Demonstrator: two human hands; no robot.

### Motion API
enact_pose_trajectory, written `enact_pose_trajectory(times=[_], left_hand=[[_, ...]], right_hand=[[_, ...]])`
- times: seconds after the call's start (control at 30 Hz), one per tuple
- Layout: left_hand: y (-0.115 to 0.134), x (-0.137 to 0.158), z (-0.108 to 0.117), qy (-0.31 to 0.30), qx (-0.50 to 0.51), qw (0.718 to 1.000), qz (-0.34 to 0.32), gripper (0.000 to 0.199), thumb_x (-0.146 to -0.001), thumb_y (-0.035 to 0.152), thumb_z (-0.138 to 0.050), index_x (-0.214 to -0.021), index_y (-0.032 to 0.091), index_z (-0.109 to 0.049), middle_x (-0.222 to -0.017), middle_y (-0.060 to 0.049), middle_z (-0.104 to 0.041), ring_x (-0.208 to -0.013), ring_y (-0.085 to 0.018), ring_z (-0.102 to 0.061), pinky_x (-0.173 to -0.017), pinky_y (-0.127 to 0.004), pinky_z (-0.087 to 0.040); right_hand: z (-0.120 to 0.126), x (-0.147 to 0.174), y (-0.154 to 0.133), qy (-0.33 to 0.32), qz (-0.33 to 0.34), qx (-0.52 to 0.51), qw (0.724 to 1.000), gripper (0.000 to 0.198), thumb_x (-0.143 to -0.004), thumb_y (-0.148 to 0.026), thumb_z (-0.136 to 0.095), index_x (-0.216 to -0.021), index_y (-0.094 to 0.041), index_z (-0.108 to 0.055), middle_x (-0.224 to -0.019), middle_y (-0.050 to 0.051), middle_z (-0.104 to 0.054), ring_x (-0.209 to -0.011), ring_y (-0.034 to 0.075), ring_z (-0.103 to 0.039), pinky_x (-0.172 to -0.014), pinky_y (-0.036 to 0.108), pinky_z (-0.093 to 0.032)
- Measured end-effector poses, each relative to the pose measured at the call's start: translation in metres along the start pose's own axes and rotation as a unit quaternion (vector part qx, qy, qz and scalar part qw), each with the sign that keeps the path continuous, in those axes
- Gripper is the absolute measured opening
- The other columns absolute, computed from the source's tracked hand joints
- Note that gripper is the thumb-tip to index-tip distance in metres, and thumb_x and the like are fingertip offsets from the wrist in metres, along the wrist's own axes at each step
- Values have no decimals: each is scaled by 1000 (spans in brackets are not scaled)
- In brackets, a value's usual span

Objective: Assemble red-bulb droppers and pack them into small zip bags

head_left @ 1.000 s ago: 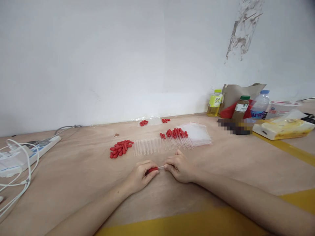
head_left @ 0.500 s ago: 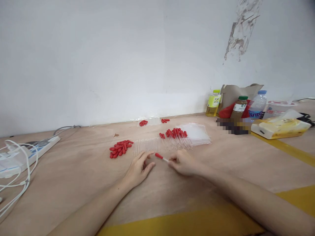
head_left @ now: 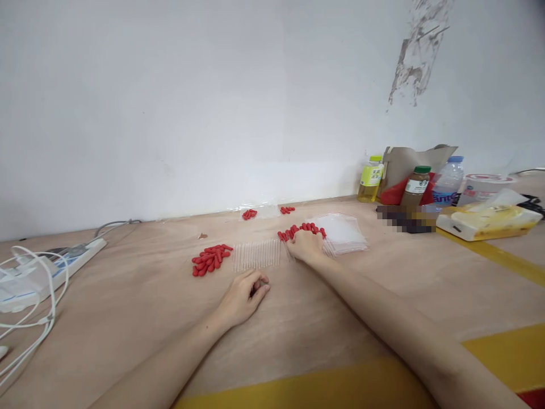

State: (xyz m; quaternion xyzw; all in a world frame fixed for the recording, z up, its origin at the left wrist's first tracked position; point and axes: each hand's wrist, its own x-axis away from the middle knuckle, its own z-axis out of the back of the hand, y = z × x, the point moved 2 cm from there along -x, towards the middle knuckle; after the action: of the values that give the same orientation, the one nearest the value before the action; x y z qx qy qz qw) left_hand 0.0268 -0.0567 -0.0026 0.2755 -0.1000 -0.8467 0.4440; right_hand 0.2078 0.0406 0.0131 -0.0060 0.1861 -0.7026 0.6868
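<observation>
Currently, red-topped droppers (head_left: 314,228) lie just beyond the right hand (head_left: 305,245), fingers' grip hidden; the left hand (head_left: 243,295) curls, fingers parted.

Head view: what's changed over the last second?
The left hand has let go of the red-bulbed dropper. The right hand has moved forward to the assembled droppers; whether it still holds the one it carried is hidden. The loose red bulbs and bare tubes stayed put.
</observation>
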Motion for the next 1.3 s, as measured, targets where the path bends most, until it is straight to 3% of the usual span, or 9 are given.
enact_pose_trajectory(times=[0.3, 0.53, 0.8, 1.1, 1.2, 1.3], left_hand=[[-1, 0, 0, -6, -4, 1000, -3, 13, -82, 24, -45, -82, 17, -55, -67, 0, -51, -61, -13, -48, -58, -24, -37], [-1, 0, 0, -4, 3, 1000, -6, 11, -81, 22, -46, -82, 18, -56, -66, 1, -52, -60, -13, -48, -57, -24, -37], [2, 0, 1, -3, 4, 1000, -6, 11, -82, 23, -46, -82, 18, -57, -67, 0, -53, -61, -13, -49, -58, -24, -38], [2, 1, -2, -4, 8, 1000, -8, 10, -82, 21, -47, -83, 18, -56, -67, 1, -52, -61, -13, -49, -57, -24, -38], [2, 2, 1, 15, 16, 1000, 2, 10, -81, 23, -48, -87, 18, -55, -70, 0, -53, -62, -13, -50, -58, -24, -39], [-6, -4, 21, 75, -18, 997, 22, 11, -80, 27, -48, -78, 18, -55, -73, -2, -55, -67, -15, -51, -59, -24, -39]], right_hand=[[-6, 4, 4, 11, 37, 23, 999, 38, -78, -43, -41, -81, -12, -63, -82, 14, -65, -81, 25, -58, -80, 40, -26], [-5, 14, -19, -10, 84, -8, 996, 32, -77, -41, -43, -81, -16, -62, -85, 10, -65, -85, 22, -58, -79, 38, -26], [-7, 8, -34, -64, 36, -11, 997, 24, -71, -24, -48, -85, -13, -64, -90, 16, -65, -84, 24, -59, -77, 38, -31], [-3, 2, -34, -78, 23, -23, 996, 24, -71, -27, -49, -85, -13, -63, -89, 14, -65, -85, 24, -59, -73, 34, -35], [5, 11, -25, -61, 45, -31, 997, 26, -76, -31, -44, -80, -14, -62, -85, 13, -65, -83, 23, -59, -69, 31, -35], [12, 27, -5, -24, 109, -63, 992, 24, -80, -28, -39, -76, -15, -58, -80, 10, -63, -74, 18, -57, -62, 26, -34]])
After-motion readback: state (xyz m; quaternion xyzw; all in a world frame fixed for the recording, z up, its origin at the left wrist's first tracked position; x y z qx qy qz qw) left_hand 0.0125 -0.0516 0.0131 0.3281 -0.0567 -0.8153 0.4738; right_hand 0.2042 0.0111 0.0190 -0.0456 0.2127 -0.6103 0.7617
